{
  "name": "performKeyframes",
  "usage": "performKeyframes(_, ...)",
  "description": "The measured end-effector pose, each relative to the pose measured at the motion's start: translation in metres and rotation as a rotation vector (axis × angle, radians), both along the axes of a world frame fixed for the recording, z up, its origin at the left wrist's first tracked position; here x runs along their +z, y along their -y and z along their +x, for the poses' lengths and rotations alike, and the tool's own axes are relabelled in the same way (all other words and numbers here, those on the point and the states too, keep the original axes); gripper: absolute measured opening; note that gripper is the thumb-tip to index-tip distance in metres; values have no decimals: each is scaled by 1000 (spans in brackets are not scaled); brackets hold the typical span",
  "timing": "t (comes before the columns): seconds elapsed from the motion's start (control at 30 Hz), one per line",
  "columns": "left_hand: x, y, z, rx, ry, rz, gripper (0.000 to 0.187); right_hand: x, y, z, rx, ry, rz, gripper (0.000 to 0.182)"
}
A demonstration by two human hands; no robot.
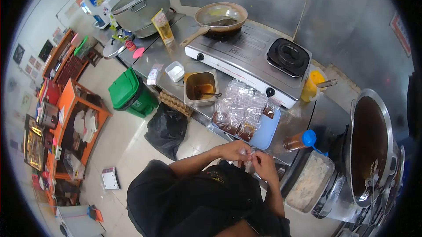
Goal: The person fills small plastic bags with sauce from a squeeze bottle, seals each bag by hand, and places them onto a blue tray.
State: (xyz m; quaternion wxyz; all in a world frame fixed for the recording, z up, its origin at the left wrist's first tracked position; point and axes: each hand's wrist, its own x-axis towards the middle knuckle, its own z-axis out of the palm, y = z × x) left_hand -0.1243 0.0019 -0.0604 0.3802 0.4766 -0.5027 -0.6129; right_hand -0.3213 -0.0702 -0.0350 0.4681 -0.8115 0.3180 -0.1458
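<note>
My left hand [236,151] and my right hand [264,166] meet close to my body, fingers pinched on a small clear plastic bag [249,152] between them. Just beyond them, a blue tray [267,131] on the steel counter bears several small clear bags [239,109] with reddish-brown contents. Left of the tray stands a square metal container [201,78] of brown sauce, with a spoon handle over its rim. To the right of my hands is a jar [293,142] with a blue lid.
A two-burner stove [237,54] with a frying pan [221,15] stands at the back. A large pot [143,6] is at the left, a wide pan [371,144] at the right. A green bin [127,89] and a black bag [166,129] are on the floor.
</note>
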Motion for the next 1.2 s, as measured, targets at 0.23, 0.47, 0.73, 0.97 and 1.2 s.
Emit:
performKeyframes(0.23,-17,16,-16,-40,543,-236,29,-23,-4,4,-122,-262,-318,20)
performKeyframes(0.47,-13,30,-27,309,707,-397,18,-8,3,16,-345,-248,-178,20)
performKeyframes(0.73,9,46,-16,392,501,-703,38,-9,21,-2,-386,-188,-254,22)
performKeyframes(0.97,7,43,-3,94,574,-694,63,2,35,-22,-84,6,217,25)
performKeyframes(1.2,4,39,-9,312,395,-576,55,-33,61,-38,-564,1264,1594,83)
